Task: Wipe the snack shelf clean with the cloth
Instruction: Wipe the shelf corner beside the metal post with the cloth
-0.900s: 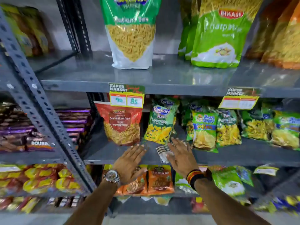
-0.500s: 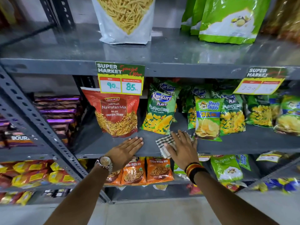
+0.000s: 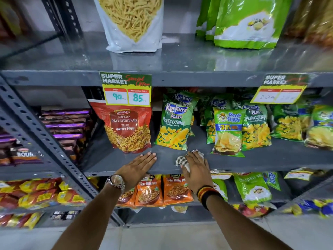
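The grey metal snack shelf [image 3: 270, 159] runs across the middle of the view. A checked brown-and-white cloth [image 3: 181, 160] lies bunched on its front part. My right hand [image 3: 195, 168] presses flat on the cloth, covering most of it. My left hand [image 3: 137, 167] rests flat on the shelf's front edge to the left, fingers together, holding nothing. A red Navratan Mix bag [image 3: 126, 127] stands just behind my left hand. A green Kurkure Puffcorn bag [image 3: 173, 129] leans behind the cloth. A watch is on my left wrist, bands on my right.
An Uncle Chipps bag [image 3: 228, 132] and several more green snack bags fill the shelf's right side. Price tags [image 3: 126, 91] hang from the shelf above. Orange packets [image 3: 162, 190] sit on the shelf below. A slotted grey upright [image 3: 36, 134] stands at the left.
Both hands have come down onto the shelf. My right hand has settled on the cloth and slid it a little rightward; the camera has tilted and moved closer.
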